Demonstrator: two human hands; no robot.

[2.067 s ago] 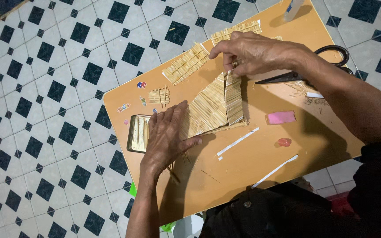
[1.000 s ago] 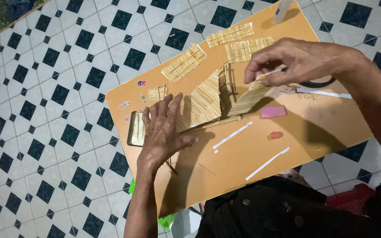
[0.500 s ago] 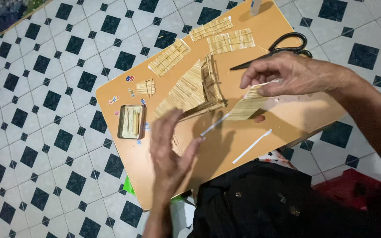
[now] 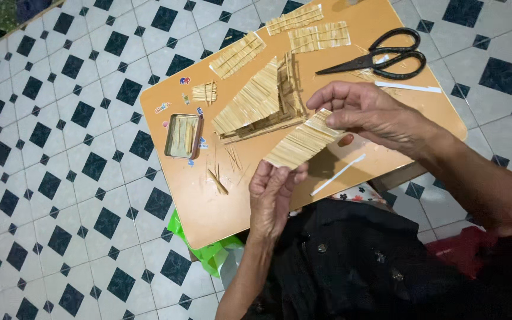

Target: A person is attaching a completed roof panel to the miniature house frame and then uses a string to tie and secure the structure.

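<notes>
Left hand point(image 4: 272, 198): raised from the lower centre of the view, back of the hand toward the camera, wrist straight, forearm running down and slightly left out of the picture. The fingers point(image 4: 268, 173) point up and are curled forward, pinching at their tips.

Right hand point(image 4: 370, 112): enters from the right, forearm descending diagonally from the lower right edge, wrist slightly bent. Back of the hand faces up. The fingers point left; the thumb lies beneath them, closed in a pinch. The index finger extends furthest. Both hands sit near each other, not touching.
</notes>
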